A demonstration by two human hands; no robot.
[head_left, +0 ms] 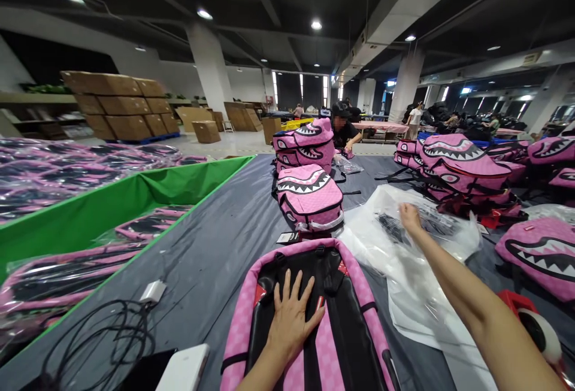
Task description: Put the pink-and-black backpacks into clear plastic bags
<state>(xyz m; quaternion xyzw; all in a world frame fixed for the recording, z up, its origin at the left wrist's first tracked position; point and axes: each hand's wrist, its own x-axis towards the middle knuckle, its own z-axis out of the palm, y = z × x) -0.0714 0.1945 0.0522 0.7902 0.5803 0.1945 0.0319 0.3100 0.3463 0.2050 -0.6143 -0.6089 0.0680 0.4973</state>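
A pink and black backpack [256, 295] lies on the table in front of me, its strap side up. My left hand [291, 319] rests flat on its black back panel with the fingers spread. Off to the right, my right hand [409, 217] is closed at a pile of clear plastic bags [372, 223], pinching the film of one; the fingertips are partly hidden. Just beyond the backpack sits another pink backpack [309, 196] with a shark-mouth print, and a small tag [287, 238] lies beside it.
On the left is a green-edged bin [135, 199] of bagged backpacks. Cables [103, 331], a white adapter [153, 292] and a white power bank [184, 367] lie front left. A red tape dispenser [516, 301] and more pink backpacks [462, 163] are at right. A co-worker [344, 130] leans over the far end.
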